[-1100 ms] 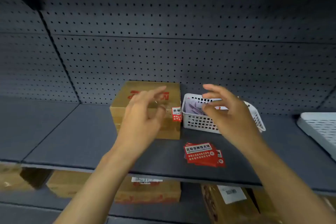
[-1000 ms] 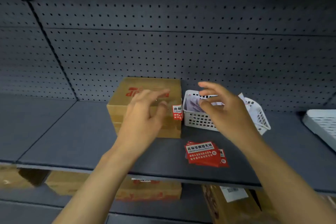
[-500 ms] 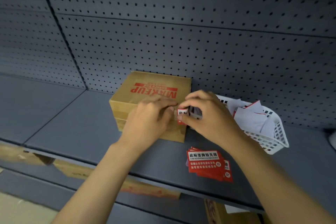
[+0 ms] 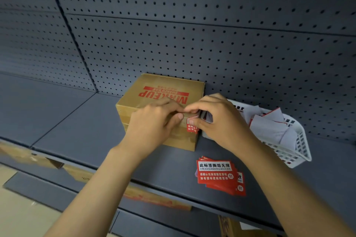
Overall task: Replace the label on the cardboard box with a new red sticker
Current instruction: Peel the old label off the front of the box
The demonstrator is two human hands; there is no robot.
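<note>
A brown cardboard box (image 4: 154, 90) with red print on its lid stands on the dark shelf against the pegboard. A small red and white label (image 4: 192, 128) sits on its front right corner. My right hand (image 4: 217, 119) pinches the label's upper edge between thumb and forefinger. My left hand (image 4: 154, 123) rests on the box's front top edge, fingertips pressed beside the label. A stack of new red stickers (image 4: 219, 176) lies on the shelf in front of the box, to the right.
A white plastic basket (image 4: 294, 152) holding crumpled white backing papers stands right of the box. The shelf's front edge (image 4: 173, 194) runs below my forearms. More cardboard boxes (image 4: 154, 196) sit on the lower shelf.
Both hands came down from the air onto the box's front right corner. My right hand took hold of the label's top edge and my left hand pressed on the box. The view came closer.
</note>
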